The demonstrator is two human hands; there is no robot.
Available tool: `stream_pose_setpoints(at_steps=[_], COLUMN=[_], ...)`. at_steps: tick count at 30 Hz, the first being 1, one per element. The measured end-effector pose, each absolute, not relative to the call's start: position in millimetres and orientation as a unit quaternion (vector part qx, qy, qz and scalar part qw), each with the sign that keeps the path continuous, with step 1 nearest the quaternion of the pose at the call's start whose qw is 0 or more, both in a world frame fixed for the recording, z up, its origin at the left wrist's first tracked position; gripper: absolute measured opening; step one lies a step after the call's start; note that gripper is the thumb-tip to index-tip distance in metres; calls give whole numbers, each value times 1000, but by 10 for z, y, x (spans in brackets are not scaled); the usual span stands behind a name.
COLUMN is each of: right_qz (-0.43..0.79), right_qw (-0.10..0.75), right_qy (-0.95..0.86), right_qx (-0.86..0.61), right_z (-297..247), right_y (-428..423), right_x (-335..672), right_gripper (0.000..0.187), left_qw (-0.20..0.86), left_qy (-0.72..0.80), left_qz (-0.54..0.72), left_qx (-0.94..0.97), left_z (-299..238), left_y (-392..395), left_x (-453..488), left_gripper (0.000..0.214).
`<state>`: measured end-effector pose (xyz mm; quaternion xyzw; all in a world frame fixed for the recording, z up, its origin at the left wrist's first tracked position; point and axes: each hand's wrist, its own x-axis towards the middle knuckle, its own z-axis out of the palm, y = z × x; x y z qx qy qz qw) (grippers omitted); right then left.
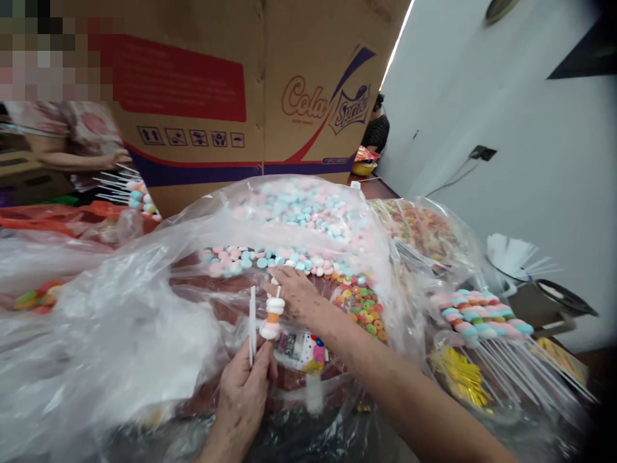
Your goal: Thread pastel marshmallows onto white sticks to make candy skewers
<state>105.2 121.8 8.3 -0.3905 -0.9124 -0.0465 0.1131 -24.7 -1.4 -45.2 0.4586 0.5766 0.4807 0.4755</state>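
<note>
One candy stick (272, 318) stands upright, pinched in the left hand (245, 376) — seemingly mid-threading. Right hand (295, 292) is by its tip, grip unclear — next move probably calls for steady aim.

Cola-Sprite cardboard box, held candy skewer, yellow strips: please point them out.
Cola-Sprite cardboard box (255, 96): head view, printed front.
Held candy skewer (272, 317): head view, orange candy.
Yellow strips (460, 378): head view, bundle's middle.

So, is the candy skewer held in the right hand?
No, the left hand holds the candy skewer, just below its lowest candy.
</note>
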Motion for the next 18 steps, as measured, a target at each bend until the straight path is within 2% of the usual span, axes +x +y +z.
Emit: stream_pose_setpoints(at_steps=[5, 10, 13, 15, 18], right_qz=[-64, 22, 67, 71, 74], right_qw=[86, 53, 121, 177, 161], right_qy=[-899, -886, -856, -824, -786], right_qx=[-425, -459, -498, -533, -592], right_z=[2, 65, 148, 199, 246], right_y=[1216, 1202, 1173, 1136, 1066], right_x=[1254, 1747, 1979, 2084, 2162], right_gripper=[20, 29, 37, 34, 29], left_qw=[498, 499, 496, 493, 485], left_qy=[570, 563, 567, 569, 568], left_qz=[479, 489, 479, 470, 465], left_qx=[445, 441, 451, 461, 476], left_z=[-415, -441, -453, -439, -397], left_y=[-12, -26, -23, -21, -21], left_x=[-249, -251, -256, -258, -256], left_gripper=[46, 45, 44, 43, 43])
